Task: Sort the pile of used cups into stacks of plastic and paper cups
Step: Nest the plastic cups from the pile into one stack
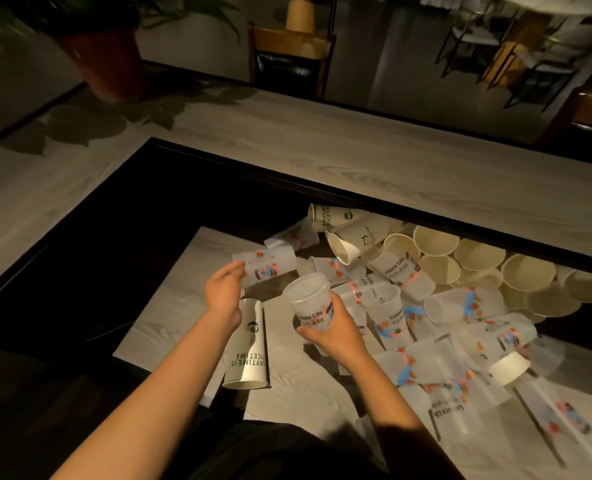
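right hand (334, 336) grip clamped on upright plastic cup (309, 299), mid lower surface (170, 306). left hand (223, 292) grip clamped on 2nd plastic cup (265, 266), sideways, just left of it. cup pile (443, 306) crowds right: plastic near, paper behind; count unclear. 1 inverted paper cup (247, 348) below-left.

The left hand (224, 289) grips a frosted plastic cup (266, 265) lying sideways in the air, while the right hand (332, 332) holds a plastic stack (310, 301) upright, mouth up. Below the left wrist a paper cup (247, 348) stands upside down on the wooden table (170, 306). To the right lies a jumbled cup pile (460, 306)
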`<state>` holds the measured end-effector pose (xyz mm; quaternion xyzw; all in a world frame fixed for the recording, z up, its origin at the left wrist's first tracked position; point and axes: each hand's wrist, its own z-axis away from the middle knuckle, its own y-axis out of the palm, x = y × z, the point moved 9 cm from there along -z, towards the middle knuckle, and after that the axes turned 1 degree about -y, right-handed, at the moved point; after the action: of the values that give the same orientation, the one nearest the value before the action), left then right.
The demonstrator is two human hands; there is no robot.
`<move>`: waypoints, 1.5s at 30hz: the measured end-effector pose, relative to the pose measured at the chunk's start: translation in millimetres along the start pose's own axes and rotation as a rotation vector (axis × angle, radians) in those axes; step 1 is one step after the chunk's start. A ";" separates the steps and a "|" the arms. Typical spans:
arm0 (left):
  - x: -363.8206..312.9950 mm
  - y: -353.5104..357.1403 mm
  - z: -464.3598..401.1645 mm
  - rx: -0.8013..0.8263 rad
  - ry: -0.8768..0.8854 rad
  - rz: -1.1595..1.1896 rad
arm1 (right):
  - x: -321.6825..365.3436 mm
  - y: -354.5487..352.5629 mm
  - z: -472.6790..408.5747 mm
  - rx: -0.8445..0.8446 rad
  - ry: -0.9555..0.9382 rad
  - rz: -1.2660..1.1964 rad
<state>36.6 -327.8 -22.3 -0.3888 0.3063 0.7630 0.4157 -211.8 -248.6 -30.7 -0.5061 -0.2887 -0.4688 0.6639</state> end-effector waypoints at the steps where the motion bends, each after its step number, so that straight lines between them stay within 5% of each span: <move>1: 0.4 -6.3 4.5 -0.047 -0.034 0.082 | 0.9 1.5 0.9 0.005 -0.004 0.005; 8: -2.5 -44.9 33.8 -0.210 -0.088 0.260 | 6.0 8.1 4.4 0.022 -0.042 0.079; 13: -42.1 -49.5 58.9 -0.168 0.298 -0.059 | 20.1 5.0 7.6 0.006 -0.133 0.241; 17: -66.3 -22.4 85.3 -0.006 0.556 -0.317 | 25.1 2.7 10.1 -0.013 -0.185 0.233; 23: -44.9 50.8 111.8 0.405 0.658 -0.680 | 21.4 -3.9 10.9 -0.031 -0.173 0.080; 26: -31.5 73.0 106.0 0.525 0.643 -0.683 | 18.5 -14.2 8.3 -0.089 -0.150 0.013; 29: -29.5 79.3 74.3 0.451 0.621 -0.679 | 16.5 -26.6 3.5 -0.146 -0.131 -0.035; 38: 10.6 112.2 -38.1 0.525 0.528 -1.565 | 21.6 -34.6 -21.4 -0.224 -0.062 -0.137; 45: 26.3 138.2 -80.8 0.639 0.389 -1.855 | 21.8 -37.2 -31.0 -0.189 -0.021 -0.203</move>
<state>-65.9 -445.8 -65.9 -0.4622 0.1352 -0.0585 0.8745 -240.0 -286.8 -7.0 -0.5396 -0.2998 -0.5534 0.5592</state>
